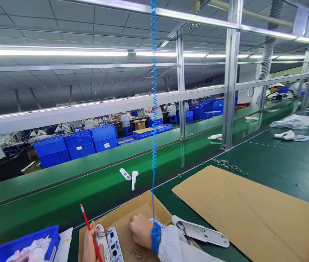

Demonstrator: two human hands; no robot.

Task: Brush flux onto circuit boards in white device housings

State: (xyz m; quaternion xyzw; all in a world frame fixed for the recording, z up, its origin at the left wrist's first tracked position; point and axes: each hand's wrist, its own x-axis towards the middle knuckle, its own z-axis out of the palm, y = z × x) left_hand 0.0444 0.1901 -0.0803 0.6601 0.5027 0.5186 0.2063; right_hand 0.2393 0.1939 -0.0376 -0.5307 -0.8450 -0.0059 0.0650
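My left hand (90, 245) is closed around a slim red brush (85, 217), its tan tip pointing up. Against that hand lies an open white plastic housing (101, 236) with thin wires. Beside it is a matching half with a circuit board (114, 244). My right hand (141, 229) is curled over the cardboard sheet (129, 214); whatever its fingers pinch is hidden. Around the right wrist sits a blue wrist strap (156, 236) on a coiled cord (153, 138). Small screws (139, 254) lie below this hand. Another open white housing (203, 232) with wires rests past the right forearm.
A blue bin (54, 238) with white pieces stands at lower left. Two white parts (134, 180) lie on the green conveyor belt (94, 193). A large cardboard sheet (247, 203) and scattered metal bits (228, 165) are at right. Metal posts (229, 80) rise ahead; people work beyond.
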